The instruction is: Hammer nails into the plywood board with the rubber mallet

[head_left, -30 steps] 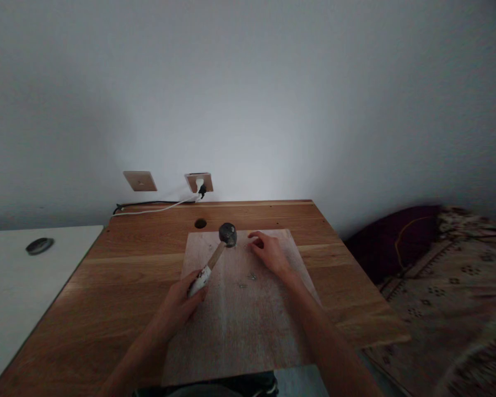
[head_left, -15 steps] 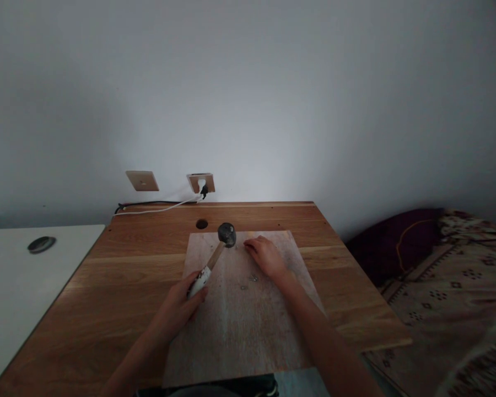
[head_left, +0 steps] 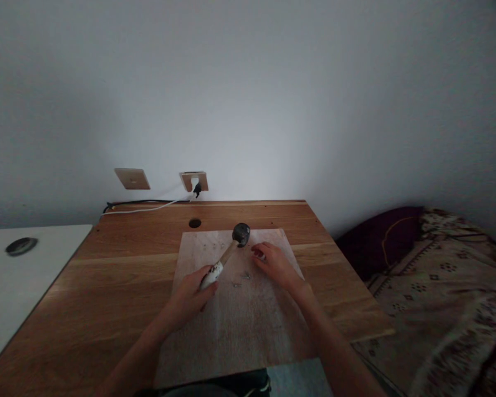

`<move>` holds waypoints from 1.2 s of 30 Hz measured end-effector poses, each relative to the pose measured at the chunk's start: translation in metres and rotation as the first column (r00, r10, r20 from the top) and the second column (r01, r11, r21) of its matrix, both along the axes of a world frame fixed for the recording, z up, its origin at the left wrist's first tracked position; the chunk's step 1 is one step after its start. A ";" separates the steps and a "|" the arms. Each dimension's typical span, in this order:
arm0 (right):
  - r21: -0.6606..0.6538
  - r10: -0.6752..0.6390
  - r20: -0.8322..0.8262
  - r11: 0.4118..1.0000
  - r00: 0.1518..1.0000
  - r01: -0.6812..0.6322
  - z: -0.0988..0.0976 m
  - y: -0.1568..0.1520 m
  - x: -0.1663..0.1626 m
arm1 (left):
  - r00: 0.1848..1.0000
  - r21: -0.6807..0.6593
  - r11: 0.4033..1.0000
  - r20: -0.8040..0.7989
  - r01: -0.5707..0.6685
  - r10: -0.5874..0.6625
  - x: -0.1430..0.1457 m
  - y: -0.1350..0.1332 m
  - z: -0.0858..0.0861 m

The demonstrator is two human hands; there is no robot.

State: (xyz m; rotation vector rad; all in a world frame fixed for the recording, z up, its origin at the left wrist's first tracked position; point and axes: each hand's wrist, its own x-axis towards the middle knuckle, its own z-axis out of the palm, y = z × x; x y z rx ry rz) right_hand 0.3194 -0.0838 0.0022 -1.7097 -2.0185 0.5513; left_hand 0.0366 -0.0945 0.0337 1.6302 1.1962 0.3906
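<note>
My left hand (head_left: 189, 297) is closed round the pale end of a hammer (head_left: 228, 255) with a wooden handle and a dark head. The head hovers over the far part of a light plywood board (head_left: 231, 325) that lies on the wooden desk (head_left: 119, 264). My right hand (head_left: 273, 263) rests on the board just right of the hammer head, fingers curled together as if pinching something too small to make out. A few small nails (head_left: 240, 279) lie loose on the board between my hands.
A cable hole (head_left: 194, 223) is in the desk behind the board. Two wall sockets (head_left: 194, 181) with plugged cables sit at the back. A white surface (head_left: 12, 275) with a dark round object (head_left: 21, 246) adjoins on the left. A patterned rug (head_left: 438, 298) lies right.
The hammer head has swung to the right, closer to my right hand. My right hand has drawn back a little toward me. The view has shifted slightly rightward.
</note>
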 end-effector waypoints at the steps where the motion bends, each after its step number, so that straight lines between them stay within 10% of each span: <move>1: -0.024 0.045 -0.014 0.999 0.999 -0.045 0.003 -0.007 0.001 | 1.000 0.000 1.000 0.005 -0.005 0.005 0.001 0.000 0.000; 15: -0.091 0.318 0.141 0.947 0.937 -0.308 0.020 -0.038 -0.017 | 0.995 -0.043 0.994 0.019 -0.102 0.102 -0.015 -0.001 0.001; 26: 0.151 -0.033 -0.163 0.987 0.986 0.058 0.002 0.009 0.009 | 0.990 -0.160 0.982 0.082 -0.099 0.113 -0.019 -0.008 -0.002; 36: 0.041 -0.102 -0.003 0.994 0.995 0.103 -0.009 0.035 -0.004 | 0.986 -0.153 0.980 0.089 -0.126 0.140 -0.019 -0.010 -0.004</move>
